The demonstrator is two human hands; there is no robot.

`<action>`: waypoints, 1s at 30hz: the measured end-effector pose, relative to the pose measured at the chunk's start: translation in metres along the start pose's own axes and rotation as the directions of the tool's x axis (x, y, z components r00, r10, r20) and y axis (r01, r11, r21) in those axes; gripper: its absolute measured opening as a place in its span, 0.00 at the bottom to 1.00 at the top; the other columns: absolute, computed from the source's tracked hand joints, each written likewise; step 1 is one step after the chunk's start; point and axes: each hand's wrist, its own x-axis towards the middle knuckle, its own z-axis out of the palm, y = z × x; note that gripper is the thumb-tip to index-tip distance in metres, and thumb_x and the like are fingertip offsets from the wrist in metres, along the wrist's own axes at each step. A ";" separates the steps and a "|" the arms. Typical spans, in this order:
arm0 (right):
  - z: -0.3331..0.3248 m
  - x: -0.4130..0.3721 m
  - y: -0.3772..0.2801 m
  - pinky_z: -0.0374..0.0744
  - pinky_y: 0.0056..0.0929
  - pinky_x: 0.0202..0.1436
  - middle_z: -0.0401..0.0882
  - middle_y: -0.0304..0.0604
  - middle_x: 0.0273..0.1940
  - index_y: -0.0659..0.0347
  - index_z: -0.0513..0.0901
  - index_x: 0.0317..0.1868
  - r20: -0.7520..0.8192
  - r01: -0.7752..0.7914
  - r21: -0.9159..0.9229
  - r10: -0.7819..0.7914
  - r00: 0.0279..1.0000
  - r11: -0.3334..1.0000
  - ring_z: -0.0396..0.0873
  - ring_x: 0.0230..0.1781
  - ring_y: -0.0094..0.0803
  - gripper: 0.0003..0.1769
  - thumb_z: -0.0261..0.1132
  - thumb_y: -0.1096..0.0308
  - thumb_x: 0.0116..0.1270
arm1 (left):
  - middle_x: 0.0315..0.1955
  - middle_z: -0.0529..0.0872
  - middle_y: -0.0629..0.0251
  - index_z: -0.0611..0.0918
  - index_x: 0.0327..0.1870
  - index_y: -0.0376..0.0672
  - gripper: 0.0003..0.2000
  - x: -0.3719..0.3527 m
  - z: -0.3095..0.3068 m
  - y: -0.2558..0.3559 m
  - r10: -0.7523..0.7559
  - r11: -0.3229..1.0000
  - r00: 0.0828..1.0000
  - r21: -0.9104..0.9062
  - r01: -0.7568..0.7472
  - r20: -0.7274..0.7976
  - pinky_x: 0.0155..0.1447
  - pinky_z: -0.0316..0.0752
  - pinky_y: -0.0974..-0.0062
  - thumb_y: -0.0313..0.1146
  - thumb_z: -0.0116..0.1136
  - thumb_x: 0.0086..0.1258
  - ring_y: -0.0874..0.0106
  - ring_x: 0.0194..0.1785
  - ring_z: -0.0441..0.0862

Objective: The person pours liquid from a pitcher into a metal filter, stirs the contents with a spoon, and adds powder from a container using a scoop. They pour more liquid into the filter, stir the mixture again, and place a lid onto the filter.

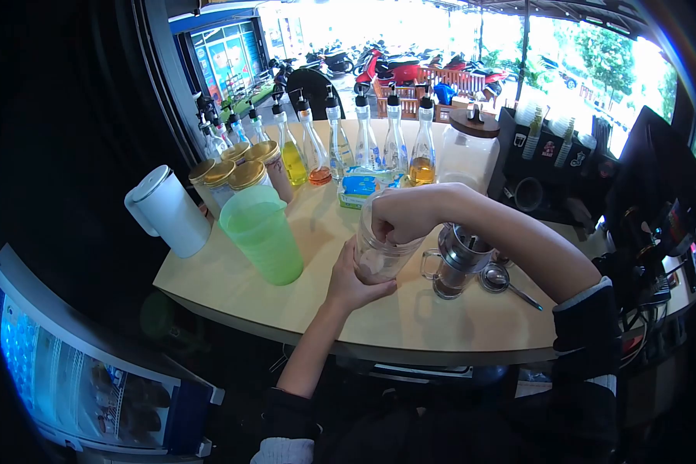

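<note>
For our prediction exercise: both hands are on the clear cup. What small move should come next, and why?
Probably steady the clear cup upright on the table: the left hand cups its base, the right hand grips its rim, and it looks tilted.

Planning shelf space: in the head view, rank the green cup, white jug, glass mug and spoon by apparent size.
1. green cup and white jug: they look about alike, so not ranked apart
2. glass mug
3. spoon

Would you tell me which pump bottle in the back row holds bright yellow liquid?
The clear pump bottle beside the gold-lidded jars; the next bottle holds a little orange, the far-right bottle amber.
</note>
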 end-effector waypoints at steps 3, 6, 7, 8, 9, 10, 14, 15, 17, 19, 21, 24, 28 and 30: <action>-0.009 -0.009 -0.004 0.77 0.33 0.38 0.84 0.48 0.31 0.64 0.86 0.37 0.024 -0.039 0.034 0.038 0.999 0.999 0.81 0.32 0.35 0.11 0.62 0.73 0.54 | 0.55 0.77 0.51 0.63 0.65 0.39 0.51 0.000 0.001 0.000 -0.013 1.000 1.000 -0.014 0.013 -0.003 0.63 0.72 0.63 0.43 0.80 0.37 0.58 0.59 0.77; -0.019 -0.022 -0.004 0.77 0.31 0.39 0.84 0.47 0.32 0.65 0.86 0.40 -0.043 -0.037 0.062 0.039 0.998 0.997 0.81 0.32 0.32 0.12 0.64 0.71 0.56 | 0.55 0.77 0.51 0.63 0.66 0.39 0.51 -0.001 0.000 0.002 -0.033 0.998 0.999 0.045 0.033 -0.010 0.63 0.72 0.63 0.43 0.80 0.37 0.58 0.59 0.77; -0.022 -0.026 -0.002 0.78 0.30 0.39 0.84 0.46 0.31 0.66 0.86 0.41 -0.080 -0.019 0.083 0.026 0.996 0.996 0.81 0.32 0.31 0.12 0.65 0.69 0.57 | 0.55 0.77 0.51 0.63 0.66 0.39 0.51 -0.002 0.000 0.002 -0.028 0.999 1.000 0.046 0.028 -0.008 0.63 0.72 0.63 0.43 0.80 0.37 0.58 0.59 0.77; -0.025 -0.031 -0.001 0.78 0.29 0.40 0.84 0.45 0.31 0.66 0.86 0.41 -0.117 -0.001 0.104 0.013 0.993 0.995 0.81 0.32 0.30 0.13 0.66 0.68 0.58 | 0.55 0.77 0.51 0.63 0.65 0.38 0.51 -0.002 0.000 0.001 -0.042 0.998 0.999 0.038 0.042 -0.008 0.63 0.72 0.63 0.43 0.80 0.36 0.58 0.59 0.77; -0.027 -0.037 0.000 0.78 0.29 0.40 0.84 0.45 0.31 0.66 0.86 0.41 -0.122 -0.003 0.102 0.016 0.992 0.995 0.81 0.32 0.30 0.13 0.66 0.68 0.58 | 0.55 0.77 0.51 0.64 0.65 0.38 0.51 -0.001 0.001 0.001 -0.056 0.998 0.998 0.029 0.056 -0.007 0.63 0.72 0.63 0.42 0.80 0.36 0.58 0.59 0.77; -0.030 -0.043 0.000 0.78 0.28 0.40 0.84 0.44 0.31 0.66 0.86 0.41 -0.154 0.007 0.141 0.015 0.988 0.990 0.80 0.32 0.29 0.13 0.66 0.67 0.59 | 0.55 0.77 0.51 0.64 0.65 0.38 0.51 -0.001 0.002 0.001 -0.051 0.998 0.999 0.030 0.051 -0.005 0.63 0.72 0.63 0.42 0.80 0.36 0.58 0.59 0.77; -0.032 -0.061 0.011 0.78 0.27 0.41 0.84 0.42 0.33 0.66 0.86 0.42 -0.241 0.050 0.228 0.006 0.971 0.972 0.80 0.34 0.26 0.12 0.66 0.67 0.61 | 0.55 0.77 0.51 0.65 0.64 0.37 0.49 0.000 0.004 0.000 -0.034 0.997 0.999 -0.068 0.033 -0.018 0.63 0.72 0.63 0.41 0.80 0.37 0.59 0.60 0.77; -0.031 -0.065 0.013 0.78 0.27 0.41 0.84 0.42 0.33 0.66 0.86 0.42 -0.245 0.047 0.226 0.010 0.969 0.973 0.80 0.34 0.26 0.12 0.66 0.67 0.61 | 0.55 0.77 0.52 0.65 0.64 0.37 0.49 0.000 0.004 0.000 -0.040 0.997 0.999 -0.060 0.039 -0.020 0.63 0.72 0.64 0.41 0.80 0.37 0.59 0.59 0.77; -0.030 -0.073 0.017 0.78 0.27 0.45 0.85 0.41 0.35 0.66 0.85 0.43 -0.264 0.029 0.296 0.053 0.963 0.955 0.80 0.36 0.25 0.12 0.65 0.67 0.63 | 0.54 0.77 0.52 0.66 0.63 0.37 0.48 -0.001 0.002 0.002 -0.043 0.998 0.999 -0.043 0.042 -0.013 0.62 0.72 0.64 0.41 0.80 0.37 0.60 0.59 0.78; -0.026 -0.080 0.027 0.78 0.27 0.47 0.85 0.41 0.36 0.66 0.85 0.44 -0.293 0.037 0.320 0.062 0.954 0.947 0.80 0.37 0.24 0.12 0.65 0.67 0.63 | 0.53 0.78 0.53 0.66 0.63 0.37 0.48 0.001 0.001 0.009 -0.039 0.999 0.999 -0.027 0.039 -0.013 0.62 0.73 0.64 0.41 0.80 0.37 0.61 0.58 0.78; -0.025 -0.091 0.031 0.78 0.27 0.49 0.85 0.41 0.37 0.67 0.84 0.44 -0.322 0.047 0.348 0.072 0.944 0.936 0.80 0.38 0.24 0.13 0.65 0.67 0.64 | 0.52 0.79 0.54 0.67 0.61 0.36 0.46 0.001 -0.001 0.016 -0.038 0.999 0.999 -0.023 0.038 -0.012 0.60 0.75 0.65 0.39 0.80 0.38 0.63 0.56 0.79; -0.023 -0.112 0.034 0.78 0.25 0.50 0.84 0.40 0.37 0.66 0.84 0.46 -0.389 -0.006 0.395 0.174 0.905 0.919 0.80 0.38 0.22 0.13 0.65 0.66 0.65 | 0.51 0.80 0.55 0.67 0.60 0.35 0.44 0.002 0.002 0.017 -0.034 0.995 0.999 -0.093 0.031 -0.027 0.59 0.76 0.66 0.36 0.80 0.39 0.65 0.55 0.80; -0.014 -0.150 0.030 0.77 0.22 0.44 0.83 0.38 0.34 0.65 0.84 0.43 -0.469 -0.067 0.397 0.265 0.842 0.915 0.77 0.34 0.18 0.11 0.66 0.67 0.65 | 0.51 0.80 0.55 0.67 0.59 0.35 0.42 0.002 0.005 0.019 -0.067 0.978 0.998 -0.198 0.067 0.007 0.59 0.76 0.67 0.33 0.80 0.39 0.66 0.54 0.80; -0.003 -0.169 0.029 0.77 0.21 0.43 0.83 0.38 0.33 0.65 0.84 0.43 -0.490 -0.095 0.419 0.313 0.813 0.903 0.77 0.33 0.18 0.11 0.67 0.67 0.64 | 0.50 0.80 0.55 0.68 0.58 0.34 0.42 0.003 0.005 0.017 -0.063 0.984 0.998 -0.164 0.062 0.001 0.58 0.77 0.67 0.32 0.80 0.39 0.66 0.54 0.81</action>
